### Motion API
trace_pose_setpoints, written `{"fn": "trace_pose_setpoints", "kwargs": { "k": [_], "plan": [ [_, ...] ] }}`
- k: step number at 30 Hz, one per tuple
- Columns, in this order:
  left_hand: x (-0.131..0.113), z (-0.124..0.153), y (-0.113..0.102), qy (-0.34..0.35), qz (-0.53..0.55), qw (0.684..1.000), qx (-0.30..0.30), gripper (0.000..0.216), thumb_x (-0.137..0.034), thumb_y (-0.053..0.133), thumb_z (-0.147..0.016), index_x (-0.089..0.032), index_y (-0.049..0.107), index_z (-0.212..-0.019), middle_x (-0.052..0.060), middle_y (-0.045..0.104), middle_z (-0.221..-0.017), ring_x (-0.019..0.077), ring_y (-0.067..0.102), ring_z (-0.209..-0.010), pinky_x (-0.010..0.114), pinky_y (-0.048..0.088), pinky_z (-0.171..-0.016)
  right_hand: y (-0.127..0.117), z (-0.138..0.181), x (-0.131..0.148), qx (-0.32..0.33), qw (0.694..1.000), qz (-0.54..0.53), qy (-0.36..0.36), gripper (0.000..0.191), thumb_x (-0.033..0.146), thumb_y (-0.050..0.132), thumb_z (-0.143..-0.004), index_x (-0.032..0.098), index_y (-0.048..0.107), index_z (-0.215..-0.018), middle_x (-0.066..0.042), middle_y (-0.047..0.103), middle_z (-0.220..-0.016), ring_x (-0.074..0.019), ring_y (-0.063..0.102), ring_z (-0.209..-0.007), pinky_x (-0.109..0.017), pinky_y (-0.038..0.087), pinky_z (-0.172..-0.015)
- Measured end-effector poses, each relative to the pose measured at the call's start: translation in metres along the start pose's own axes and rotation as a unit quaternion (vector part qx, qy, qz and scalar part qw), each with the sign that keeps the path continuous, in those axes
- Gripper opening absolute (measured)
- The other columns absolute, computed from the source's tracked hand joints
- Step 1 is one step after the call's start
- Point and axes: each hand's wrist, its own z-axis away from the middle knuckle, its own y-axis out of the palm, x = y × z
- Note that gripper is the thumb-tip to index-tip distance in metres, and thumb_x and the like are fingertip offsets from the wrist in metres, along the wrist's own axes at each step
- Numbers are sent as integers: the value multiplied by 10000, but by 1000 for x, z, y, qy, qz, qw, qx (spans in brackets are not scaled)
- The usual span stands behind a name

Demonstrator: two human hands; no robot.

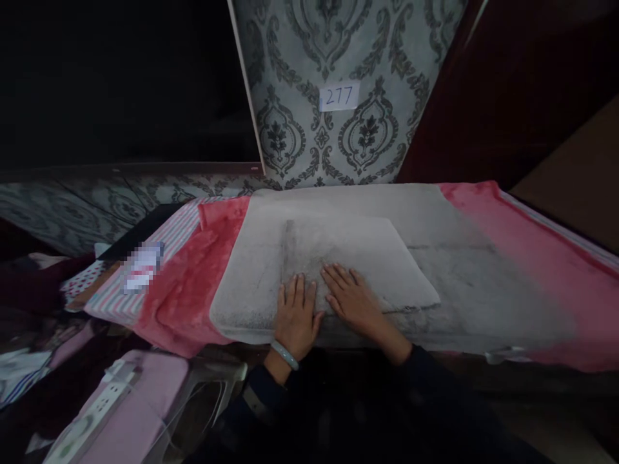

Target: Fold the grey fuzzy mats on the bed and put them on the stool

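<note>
A soft grey cloth [411, 200] with a plush look lies across the surface in front of me, and part of it is folded over into a smaller panel [387, 258]. My left hand [296, 316] rests flat on this folded part, fingers stretched forward, with a pale bangle [285, 354] at the wrist. To its right, my right hand [355, 299] also lies flat on the fold, fingers angled up and left. Both palms face down, and neither hand grips anything. Beneath the grey cloth spreads a red and pink plush blanket [188, 283].
A striped cloth [130, 299] shows at the left end. Below it, a power strip [104, 403] with cables lies on a pink stool [145, 399]. A large dark screen [126, 84] and a patterned wall with a paper marked 277 [339, 96] stand behind.
</note>
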Motion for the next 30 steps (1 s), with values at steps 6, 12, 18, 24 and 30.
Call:
{"fn": "trace_pose_setpoints", "kwargs": {
  "k": [6, 12, 18, 24, 30],
  "plan": [
    [3, 3, 5, 14, 17, 999, -34, 602, -379, 550, -927, -168, 466, -1485, 201, 383, -1583, 355, 328, -1484, 612, 323, -1168, -8, -7, -24, 68, 996, -19, -55, 599, 365, 386, -988, 189, 379, -1561, -105, 334, -1606, -264, 280, -1492, -510, 320, -1173],
    [-2, 4, 8, 23, 27, 998, -56, 590, -375, 516, -958, -167, 431, -1503, 170, 414, -1571, 337, 359, -1472, 633, 334, -1158, -26, -83, -7, 89, 992, -13, -86, 620, 413, 320, -1015, 135, 354, -1569, -135, 303, -1612, -257, 248, -1503, -473, 266, -1204],
    [-7, 17, 17, 38, 46, 992, -111, 441, -234, 505, -950, -232, 577, -1385, 70, 481, -1539, 264, 364, -1477, 526, 375, -1176, 2, -159, 3, 99, 993, 23, -59, 714, 500, 339, -1006, 66, 307, -1572, -184, 225, -1627, -297, 202, -1514, -520, 237, -1206],
    [-10, 20, 21, 27, 59, 983, -171, 390, -265, 541, -922, -281, 655, -1295, 17, 505, -1519, 243, 392, -1463, 445, 417, -1146, 18, -204, -25, 111, 993, 22, -38, 735, 561, 271, -1022, 86, 288, -1582, -162, 229, -1636, -269, 195, -1518, -473, 224, -1218],
    [-16, 17, 27, -4, 114, 966, -232, 336, -204, 535, -902, -257, 697, -1192, 21, 608, -1430, 232, 447, -1426, 411, 380, -1145, 29, -237, -41, 136, 991, 6, 0, 727, 572, 185, -1030, 125, 256, -1599, -126, 208, -1649, -258, 178, -1523, -466, 232, -1216]
  ]
}}
